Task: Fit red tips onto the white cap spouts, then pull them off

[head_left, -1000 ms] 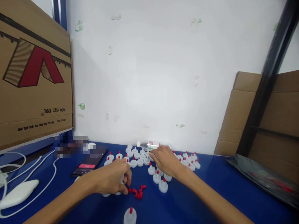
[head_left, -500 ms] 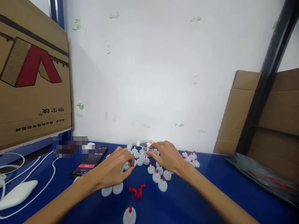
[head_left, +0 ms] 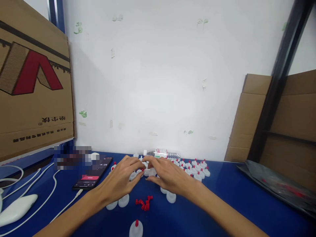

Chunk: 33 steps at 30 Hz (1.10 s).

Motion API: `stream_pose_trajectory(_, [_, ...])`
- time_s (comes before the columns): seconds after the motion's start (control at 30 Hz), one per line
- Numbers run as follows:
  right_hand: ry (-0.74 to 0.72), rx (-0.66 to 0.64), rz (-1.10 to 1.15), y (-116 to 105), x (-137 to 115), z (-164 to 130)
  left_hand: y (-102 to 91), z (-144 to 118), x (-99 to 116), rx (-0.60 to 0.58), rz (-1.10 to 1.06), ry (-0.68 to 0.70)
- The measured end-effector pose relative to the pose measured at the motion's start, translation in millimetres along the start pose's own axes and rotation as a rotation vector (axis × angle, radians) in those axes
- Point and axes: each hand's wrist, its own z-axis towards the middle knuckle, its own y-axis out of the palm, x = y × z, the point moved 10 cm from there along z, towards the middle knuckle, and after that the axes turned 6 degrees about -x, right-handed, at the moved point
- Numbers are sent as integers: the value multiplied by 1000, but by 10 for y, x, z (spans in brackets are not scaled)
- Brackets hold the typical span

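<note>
- Table (head_left: 209,200): blue, carrying everything.
- Right hand (head_left: 170,174): thumb and fingers apparently closed around a white lid (head_left: 150,171), toward the table's far edge.
- Left hand (head_left: 120,176): fingertips pinching a red cap (head_left: 142,170) just beside that lid; contact is unclear.
- Capped lids (head_left: 197,176): done, many, clustered far right; one stands by the near edge.
- Bare lids (head_left: 141,158): some left uncapped beyond the hands.
- Loose caps (head_left: 145,204): a small pile left, nearer the near edge.

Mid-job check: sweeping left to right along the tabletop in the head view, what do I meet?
White oval device → phone → left hand → right hand → rightmost red-tipped white piece → dark plastic bag.
</note>
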Motion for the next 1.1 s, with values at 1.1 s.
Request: stream_pose_trajectory(1.1, [-139,131,-335,-50,-148,12,-10,14,-109,130,-199,-197])
